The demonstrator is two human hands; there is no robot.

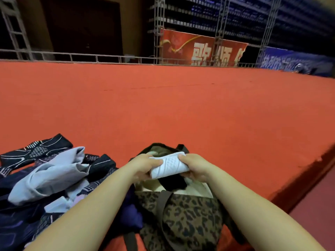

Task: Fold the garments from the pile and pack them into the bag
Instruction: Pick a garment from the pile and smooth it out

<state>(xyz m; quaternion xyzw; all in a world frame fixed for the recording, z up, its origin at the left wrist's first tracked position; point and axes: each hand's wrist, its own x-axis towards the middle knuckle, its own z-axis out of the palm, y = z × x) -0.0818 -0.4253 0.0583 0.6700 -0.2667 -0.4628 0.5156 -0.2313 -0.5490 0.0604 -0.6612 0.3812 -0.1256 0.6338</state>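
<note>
Head view, left hand [143,166] and right hand [194,166] gripping folded white garment [169,166] over open leopard-print bag [190,218], pile [45,178] beside.

Head cam, looks fwd/down, close over hands [168,167], red platform [163,105] beyond.

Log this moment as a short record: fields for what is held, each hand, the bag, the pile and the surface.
held: folded white garment, above the bag's mouth
left hand: grips the garment's left end
right hand: grips its right end
bag: leopard-print bag, open, light and dark items visible inside
pile: garments left of the bag, dark patterned and pale blue pieces, unfolded
surface: red carpet
</note>
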